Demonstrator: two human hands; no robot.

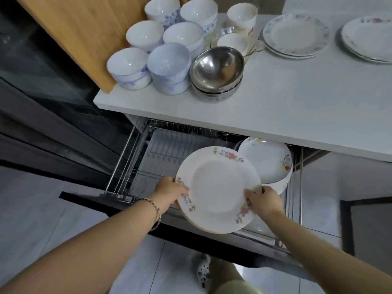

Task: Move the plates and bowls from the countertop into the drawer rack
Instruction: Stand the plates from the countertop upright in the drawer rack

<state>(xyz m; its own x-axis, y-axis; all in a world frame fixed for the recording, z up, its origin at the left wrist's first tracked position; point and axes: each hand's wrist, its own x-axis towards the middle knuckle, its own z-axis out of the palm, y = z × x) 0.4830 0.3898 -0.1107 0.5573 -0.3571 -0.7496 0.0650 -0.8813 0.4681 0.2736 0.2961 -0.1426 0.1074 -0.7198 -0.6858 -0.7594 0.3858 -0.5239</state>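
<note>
We hold the plate (218, 188) over the open rack (161, 149), left hand (169, 190) pinching its rim at 9 o'clock, right hand (265, 201) at 4 o'clock; the free wire slots lie toward 11 o'clock, nearer the left hand

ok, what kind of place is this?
Most likely a home kitchen: a white countertop stacked with bowls and plates, and a pull-out wire dish rack in the drawer below it.
</note>
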